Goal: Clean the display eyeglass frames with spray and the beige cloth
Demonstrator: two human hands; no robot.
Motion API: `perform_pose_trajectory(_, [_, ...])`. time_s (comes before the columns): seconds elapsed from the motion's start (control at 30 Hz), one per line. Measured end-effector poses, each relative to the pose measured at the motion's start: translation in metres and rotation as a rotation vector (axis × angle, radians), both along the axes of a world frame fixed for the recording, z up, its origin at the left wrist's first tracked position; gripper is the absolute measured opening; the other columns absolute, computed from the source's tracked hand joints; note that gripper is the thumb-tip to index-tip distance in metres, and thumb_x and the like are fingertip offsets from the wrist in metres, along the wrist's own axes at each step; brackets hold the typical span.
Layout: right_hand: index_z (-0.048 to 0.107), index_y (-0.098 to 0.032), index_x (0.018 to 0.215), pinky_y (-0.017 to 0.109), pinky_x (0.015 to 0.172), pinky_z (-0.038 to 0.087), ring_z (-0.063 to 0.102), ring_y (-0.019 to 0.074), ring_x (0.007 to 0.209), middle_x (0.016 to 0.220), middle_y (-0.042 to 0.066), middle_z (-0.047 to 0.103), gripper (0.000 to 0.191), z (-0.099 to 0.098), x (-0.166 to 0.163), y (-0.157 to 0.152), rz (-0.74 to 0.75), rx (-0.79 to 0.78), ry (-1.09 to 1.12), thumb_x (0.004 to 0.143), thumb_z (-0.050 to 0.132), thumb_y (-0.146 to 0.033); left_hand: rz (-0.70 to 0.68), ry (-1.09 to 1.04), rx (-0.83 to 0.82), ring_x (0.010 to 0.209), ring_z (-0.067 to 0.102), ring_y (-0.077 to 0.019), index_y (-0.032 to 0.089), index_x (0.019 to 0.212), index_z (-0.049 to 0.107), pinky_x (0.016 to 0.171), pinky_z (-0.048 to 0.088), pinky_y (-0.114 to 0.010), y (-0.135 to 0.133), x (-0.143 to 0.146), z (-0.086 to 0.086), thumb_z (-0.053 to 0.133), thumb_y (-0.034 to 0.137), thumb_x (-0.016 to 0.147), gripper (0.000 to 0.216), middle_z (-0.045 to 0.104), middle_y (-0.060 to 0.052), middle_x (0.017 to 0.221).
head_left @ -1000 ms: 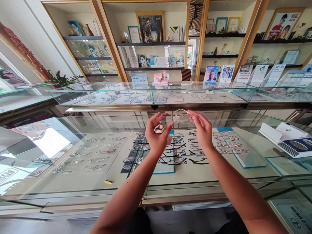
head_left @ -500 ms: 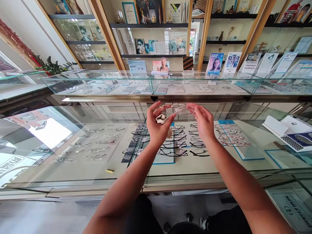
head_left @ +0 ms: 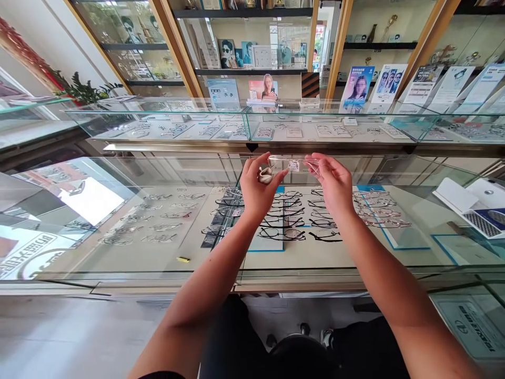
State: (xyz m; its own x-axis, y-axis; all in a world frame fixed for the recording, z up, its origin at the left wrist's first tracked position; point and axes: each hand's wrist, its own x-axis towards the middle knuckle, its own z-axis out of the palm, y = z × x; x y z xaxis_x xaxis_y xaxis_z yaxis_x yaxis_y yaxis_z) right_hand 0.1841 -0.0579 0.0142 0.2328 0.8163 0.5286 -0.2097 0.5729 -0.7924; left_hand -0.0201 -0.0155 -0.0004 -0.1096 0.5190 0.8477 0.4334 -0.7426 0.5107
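Both my hands hold a thin metal pair of glasses (head_left: 292, 162) with a small white tag, raised over the glass display counter (head_left: 158, 263). My left hand (head_left: 258, 185) pinches the frame's left end between thumb and fingertips and also has a small white cloth (head_left: 265, 175) tucked in its palm. My right hand (head_left: 333, 181) pinches the right end with fingers curled. Under the glass lie rows of dark-rimmed glasses (head_left: 282, 231) and pale metal glasses (head_left: 381, 210).
A second glass counter (head_left: 244, 129) with more glasses stands behind. Wall shelves hold posters and framed pictures. A white case and a blue box (head_left: 483, 210) sit on the right of the counter. A yellow bit (head_left: 182, 259) lies inside the case. A green plant (head_left: 84, 90) stands left.
The view has tilted down, so the hands and glasses sit higher in the frame. The glasses have turned flatter between my fingers. Both grips stay the same.
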Motion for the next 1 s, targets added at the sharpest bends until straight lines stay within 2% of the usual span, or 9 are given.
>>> perform_pose_trajectory(0.23, [0.086,-0.032,0.11,0.045,0.111,0.067,0.085,0.0251,0.118,0.117,0.004,0.09,0.033,0.003,0.001,0.0,0.023,-0.043,0.049,0.093,0.089,-0.06,-0.023,0.016,-0.034,0.104,0.076,-0.0242,0.03,0.138,0.08,0.092,0.064,-0.039,0.004,-0.001,-0.001,0.094,0.037,0.091,0.049,0.082,-0.007,0.12])
perform_pose_trajectory(0.37, [0.084,-0.028,0.104,0.047,0.11,0.067,0.083,0.0289,0.124,0.118,0.007,0.089,0.037,0.009,0.01,0.002,0.117,-0.113,0.099,0.093,0.082,-0.063,-0.074,0.019,-0.006,0.106,0.077,-0.0242,0.031,0.138,0.081,0.096,0.063,-0.04,0.004,-0.004,0.002,0.094,0.036,0.092,0.049,0.083,-0.007,0.123])
perform_pose_trajectory(0.43, [0.082,-0.027,0.104,0.046,0.104,0.069,0.082,0.0298,0.125,0.12,0.008,0.088,0.039,0.011,0.016,0.005,0.182,-0.164,0.096,0.093,0.078,-0.065,-0.121,0.034,0.033,0.108,0.077,-0.0246,0.032,0.14,0.081,0.095,0.063,-0.039,0.004,-0.006,0.004,0.095,0.036,0.091,0.051,0.082,-0.008,0.126])
perform_pose_trajectory(0.5, [0.081,-0.027,0.103,0.043,0.089,0.07,0.083,0.0286,0.111,0.115,0.008,0.087,0.039,0.013,0.021,0.006,0.245,-0.24,0.052,0.091,0.08,-0.065,-0.177,0.053,0.077,0.108,0.077,-0.0248,0.033,0.143,0.08,0.093,0.064,-0.038,0.003,-0.007,0.006,0.096,0.036,0.091,0.054,0.082,-0.008,0.129])
perform_pose_trajectory(0.57, [0.08,-0.026,0.098,0.037,0.068,0.063,0.078,0.0239,0.085,0.097,0.007,0.084,0.04,0.014,0.025,0.007,0.326,-0.345,-0.01,0.085,0.086,-0.063,-0.225,0.082,0.112,0.108,0.077,-0.0251,0.034,0.145,0.079,0.092,0.064,-0.038,0.002,-0.008,0.008,0.096,0.039,0.092,0.056,0.081,-0.008,0.13])
perform_pose_trajectory(0.67, [0.074,-0.023,0.084,0.03,0.049,0.04,0.054,0.0139,0.057,0.069,0.0,0.067,0.045,0.015,0.027,0.004,0.492,-0.459,-0.086,0.075,0.096,-0.061,-0.264,0.154,0.103,0.107,0.076,-0.0257,0.031,0.145,0.079,0.092,0.064,-0.039,0.001,-0.007,0.009,0.094,0.048,0.094,0.056,0.081,-0.009,0.129])
perform_pose_trajectory(0.8, [0.066,-0.023,0.072,0.028,0.047,0.027,0.037,0.0091,0.05,0.058,-0.006,0.052,0.051,0.017,0.029,0.001,0.606,-0.455,-0.16,0.072,0.1,-0.061,-0.277,0.244,0.018,0.101,0.074,-0.0246,0.029,0.147,0.078,0.088,0.062,-0.038,0.0,-0.006,0.009,0.089,0.061,0.096,0.061,0.079,-0.009,0.121])
perform_pose_trajectory(0.9, [0.068,-0.023,0.076,0.027,0.045,0.022,0.033,0.0084,0.047,0.054,-0.007,0.05,0.047,0.017,0.034,0.003,0.617,-0.464,-0.201,0.074,0.099,-0.058,-0.293,0.269,0.006,0.103,0.072,-0.025,0.029,0.149,0.077,0.088,0.061,-0.038,0.001,-0.007,0.009,0.086,0.064,0.097,0.063,0.078,-0.009,0.117])
perform_pose_trajectory(1.0, [0.072,-0.023,0.079,0.026,0.044,0.022,0.035,0.0086,0.045,0.053,-0.007,0.053,0.043,0.015,0.038,0.004,0.573,-0.457,-0.26,0.073,0.098,-0.057,-0.323,0.293,0.011,0.097,0.07,-0.0227,0.029,0.151,0.076,0.088,0.06,-0.037,0.002,-0.007,0.009,0.086,0.059,0.099,0.061,0.075,-0.006,0.11])
